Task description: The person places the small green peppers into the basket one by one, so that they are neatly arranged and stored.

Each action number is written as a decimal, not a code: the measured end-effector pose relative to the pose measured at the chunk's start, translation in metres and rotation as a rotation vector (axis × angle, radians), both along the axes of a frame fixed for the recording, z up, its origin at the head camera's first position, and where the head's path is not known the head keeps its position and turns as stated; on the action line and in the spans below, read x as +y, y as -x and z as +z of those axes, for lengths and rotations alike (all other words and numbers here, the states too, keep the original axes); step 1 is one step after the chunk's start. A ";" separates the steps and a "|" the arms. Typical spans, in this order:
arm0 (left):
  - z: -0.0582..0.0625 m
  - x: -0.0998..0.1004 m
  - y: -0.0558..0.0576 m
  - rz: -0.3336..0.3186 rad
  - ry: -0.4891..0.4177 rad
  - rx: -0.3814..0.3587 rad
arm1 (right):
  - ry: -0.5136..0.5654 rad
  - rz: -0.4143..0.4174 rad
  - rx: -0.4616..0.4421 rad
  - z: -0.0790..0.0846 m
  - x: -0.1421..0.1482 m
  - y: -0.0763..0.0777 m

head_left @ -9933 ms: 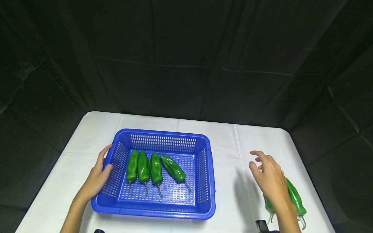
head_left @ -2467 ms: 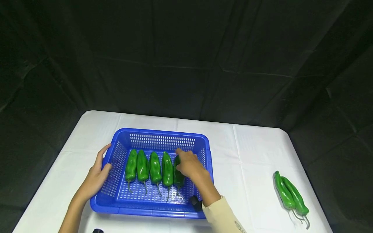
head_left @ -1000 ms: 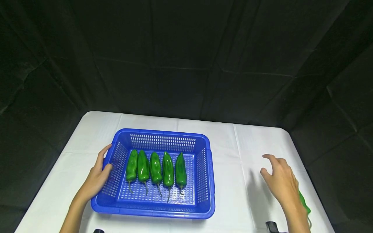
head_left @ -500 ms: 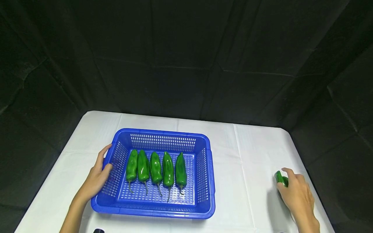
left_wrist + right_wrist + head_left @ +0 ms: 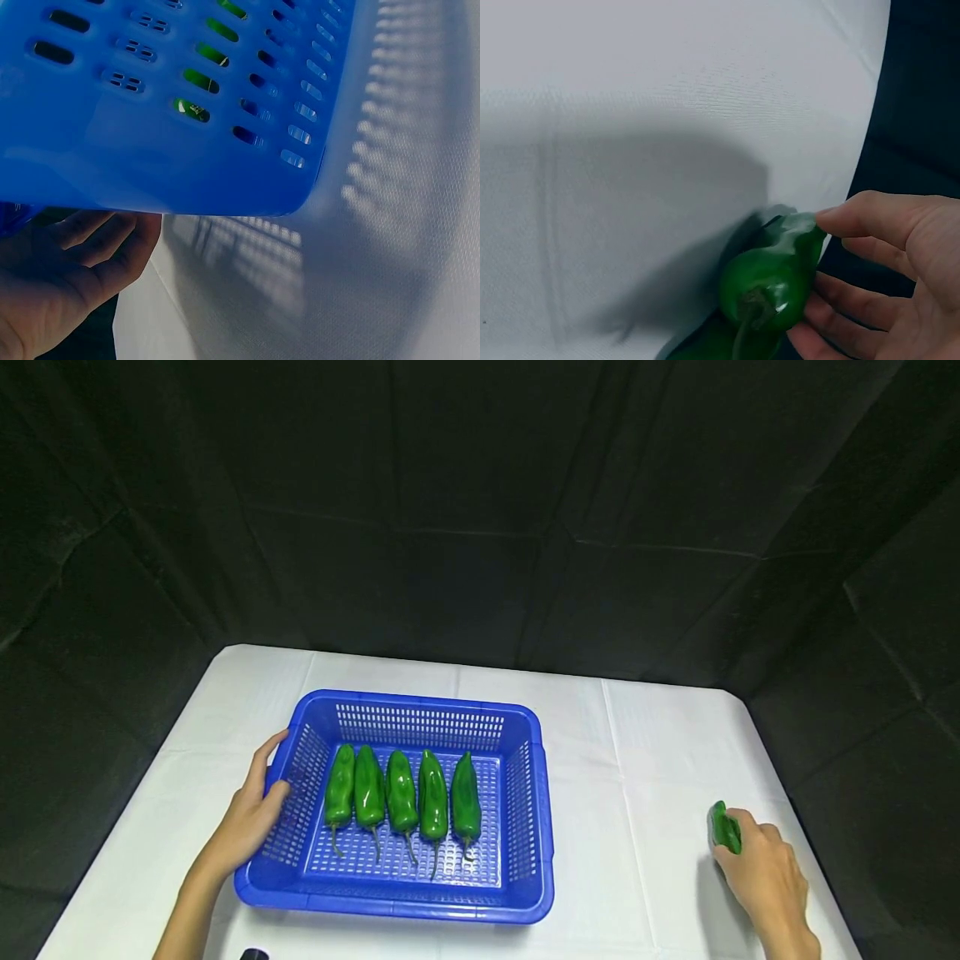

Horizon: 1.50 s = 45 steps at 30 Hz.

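A blue plastic basket (image 5: 390, 907) stands on the white cloth. Inside, several long green peppers (image 5: 401, 793) lie side by side with their stems toward me. My left hand (image 5: 252, 814) grips the basket's left rim, thumb over the inside; the left wrist view shows its fingers (image 5: 133, 251) curled at the edge. Far to the right, my right hand (image 5: 767, 868) is around a green pepper (image 5: 769, 281), thumb on one side and fingers on the other. Another green pepper (image 5: 716, 341) lies against it at the bottom of the right wrist view. In the head view, the hand mostly hides both.
White cloth (image 5: 600, 843) covers the table, with bare cloth between the basket and my right hand. Black drapes (image 5: 480, 593) stand behind and at both sides. A small black object (image 5: 255, 954) shows at the bottom edge.
Earlier, my right hand set a fifth pepper in the basket's row and let go. It then moved right to the remaining pair and has now closed around one. My left hand stayed on the rim.
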State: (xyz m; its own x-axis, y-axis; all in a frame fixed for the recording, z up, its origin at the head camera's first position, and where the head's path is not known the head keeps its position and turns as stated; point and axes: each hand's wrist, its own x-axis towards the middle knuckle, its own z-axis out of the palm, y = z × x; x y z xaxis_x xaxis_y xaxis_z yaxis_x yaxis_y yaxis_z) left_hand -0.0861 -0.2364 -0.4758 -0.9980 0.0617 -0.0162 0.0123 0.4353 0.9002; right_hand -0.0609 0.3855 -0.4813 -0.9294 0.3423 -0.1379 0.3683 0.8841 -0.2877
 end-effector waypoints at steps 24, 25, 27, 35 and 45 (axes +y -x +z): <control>-0.003 -0.002 0.000 -0.009 -0.002 0.010 | 0.026 -0.024 -0.014 -0.010 -0.004 0.002; -0.003 -0.002 0.000 -0.010 -0.002 0.010 | 0.024 -0.022 -0.009 -0.009 -0.004 0.002; -0.003 -0.002 0.000 -0.009 -0.004 0.008 | 0.023 -0.020 -0.001 -0.008 -0.005 0.002; -0.001 -0.001 0.000 -0.008 0.001 0.007 | 0.011 -0.004 0.033 -0.001 -0.010 0.004; -0.003 -0.002 0.001 -0.005 -0.007 0.003 | 0.011 0.069 0.144 0.018 -0.022 0.006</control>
